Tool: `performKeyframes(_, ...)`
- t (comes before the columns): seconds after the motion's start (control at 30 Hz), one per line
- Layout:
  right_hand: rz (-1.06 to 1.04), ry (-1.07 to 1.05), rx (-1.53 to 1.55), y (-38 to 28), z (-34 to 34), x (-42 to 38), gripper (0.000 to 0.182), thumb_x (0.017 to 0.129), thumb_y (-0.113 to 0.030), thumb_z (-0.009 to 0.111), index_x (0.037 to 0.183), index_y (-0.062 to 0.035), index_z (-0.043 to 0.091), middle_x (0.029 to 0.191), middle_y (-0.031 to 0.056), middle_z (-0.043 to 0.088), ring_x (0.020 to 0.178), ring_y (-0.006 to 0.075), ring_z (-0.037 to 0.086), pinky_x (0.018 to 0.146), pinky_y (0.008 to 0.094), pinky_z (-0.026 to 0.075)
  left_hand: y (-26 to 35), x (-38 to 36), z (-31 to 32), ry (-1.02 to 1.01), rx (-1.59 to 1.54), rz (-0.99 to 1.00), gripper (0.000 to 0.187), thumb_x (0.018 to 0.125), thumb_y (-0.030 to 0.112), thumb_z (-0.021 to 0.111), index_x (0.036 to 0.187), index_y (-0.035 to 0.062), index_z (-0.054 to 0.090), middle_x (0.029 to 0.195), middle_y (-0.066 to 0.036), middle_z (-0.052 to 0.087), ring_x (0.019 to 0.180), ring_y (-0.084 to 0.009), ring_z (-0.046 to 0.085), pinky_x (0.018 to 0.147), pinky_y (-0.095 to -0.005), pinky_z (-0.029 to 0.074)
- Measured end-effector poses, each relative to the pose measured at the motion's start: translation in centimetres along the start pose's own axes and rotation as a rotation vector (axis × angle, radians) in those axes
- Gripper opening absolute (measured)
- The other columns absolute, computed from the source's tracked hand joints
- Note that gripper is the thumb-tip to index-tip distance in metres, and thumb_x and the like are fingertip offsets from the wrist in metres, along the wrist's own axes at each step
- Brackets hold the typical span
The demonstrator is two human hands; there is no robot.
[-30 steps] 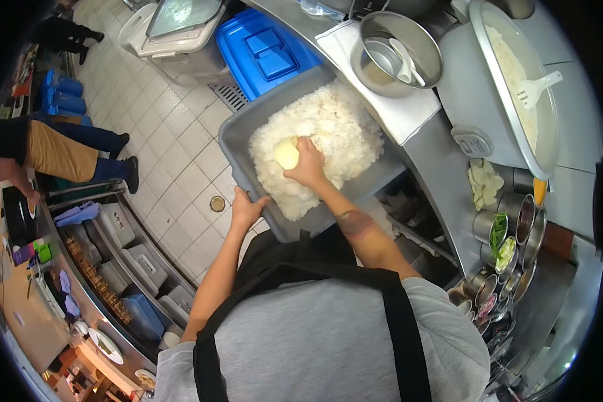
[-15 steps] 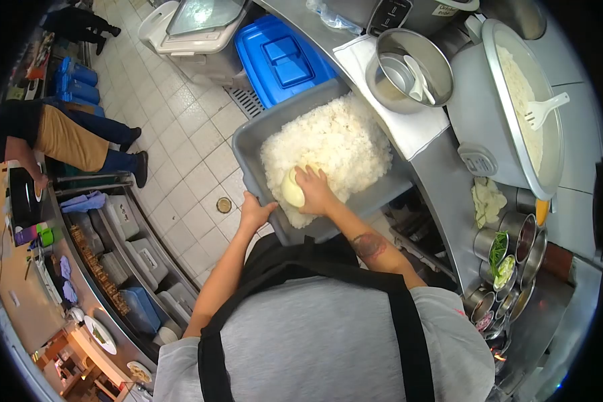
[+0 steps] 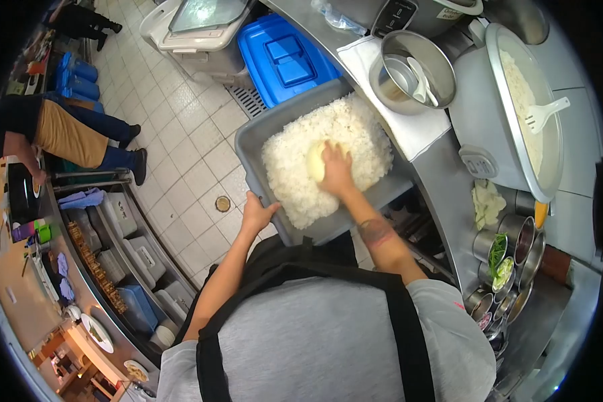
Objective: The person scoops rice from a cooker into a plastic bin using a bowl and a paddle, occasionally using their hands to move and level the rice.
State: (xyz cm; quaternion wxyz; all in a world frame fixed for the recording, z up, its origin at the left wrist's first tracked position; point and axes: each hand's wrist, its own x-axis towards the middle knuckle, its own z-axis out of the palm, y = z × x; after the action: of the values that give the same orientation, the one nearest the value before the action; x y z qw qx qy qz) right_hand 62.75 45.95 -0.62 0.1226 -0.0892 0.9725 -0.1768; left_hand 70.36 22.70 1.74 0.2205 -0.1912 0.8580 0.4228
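A heap of cooked white rice fills much of a grey plastic tub. My right hand is over the middle of the rice, closed on a pale yellow, rounded scoop-like piece that rests against the heap. Its exact kind is hard to make out, since my fingers cover one side. At the tub's near left corner, my left hand grips the rim, thumb toward the inside.
A blue lid lies beyond the tub. On the steel counter to the right stand a metal pot on a white cloth, a large rice cooker and several metal containers. Another person stands at the left counter.
My right hand has moved the pale yellow piece from the near left part of the rice toward the middle, up and to the right. My left hand stays on the rim.
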Motion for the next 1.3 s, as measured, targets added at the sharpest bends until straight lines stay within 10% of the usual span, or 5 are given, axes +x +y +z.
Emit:
performKeyframes(0.33, -0.230, -0.420, 0.365, -3.0, -3.1, -5.2, 0.096, 0.052, -0.021, 0.078, 0.133, -0.0014, 0.031, 0.132, 0.0198, 0.039, 0.123, 0.0385, 0.037, 0.104, 0.0547, 0.023, -0.7, -0.2, 0.3, -0.004, -0.032, -0.016, 0.066, 0.066, 0.025, 0.079, 0.103, -0.0095, 0.037, 0.098, -0.030, 0.059, 0.093, -0.0384, 0.061, 0.079, -0.0389, 0.049)
performKeyframes(0.53, 0.083, 0.256, 0.068, 4.2, -5.3, 4.6, 0.099, 0.055, -0.021, 0.081, 0.136, -0.0027, 0.027, 0.134, 0.0176, 0.040, 0.126, 0.0366, 0.036, 0.105, 0.0536, 0.022, -0.1, -0.5, 0.2, 0.008, 0.030, -0.021, 0.065, 0.067, 0.025, 0.078, 0.103, -0.0096, 0.037, 0.098, -0.029, 0.059, 0.092, -0.0377, 0.061, 0.078, -0.0385, 0.049)
performKeyframes(0.9, -0.143, -0.191, 0.026, -1.2, -0.2, -4.9, 0.095, 0.056, -0.022, 0.078, 0.135, -0.0004, 0.029, 0.141, 0.0182, 0.030, 0.132, 0.0376, 0.025, 0.105, 0.0586, 0.017, -0.8, -0.3, 0.4, 0.001, 0.000, -0.045, 0.066, 0.066, 0.024, 0.080, 0.104, -0.0101, 0.037, 0.098, -0.026, 0.058, 0.090, -0.0307, 0.061, 0.078, -0.0362, 0.049)
performKeyframes(1.13, 0.195, 0.689, 0.206, 4.4, -4.6, 2.5, 0.078, 0.056, -0.012, 0.076, 0.124, -0.0013, 0.039, 0.108, 0.0210, 0.054, 0.101, 0.0385, 0.053, 0.088, 0.0408, 0.043, -0.6, -0.5, 0.1, -0.032, 0.042, -0.077, 0.072, 0.066, 0.025, 0.078, 0.109, -0.0109, 0.034, 0.104, -0.031, 0.057, 0.098, -0.0386, 0.059, 0.082, -0.0384, 0.048)
performKeyframes(1.3, 0.264, 0.401, 0.116, 9.1, -2.0, 9.3, 0.064, 0.057, -0.019, 0.076, 0.111, -0.0023, 0.044, 0.104, 0.0228, 0.056, 0.099, 0.0378, 0.054, 0.086, 0.0433, 0.043, -1.0, -0.5, 0.0, -0.055, 0.023, -0.054, 0.073, 0.066, 0.025, 0.078, 0.109, -0.0115, 0.033, 0.103, -0.031, 0.057, 0.097, -0.0384, 0.059, 0.082, -0.0380, 0.048)
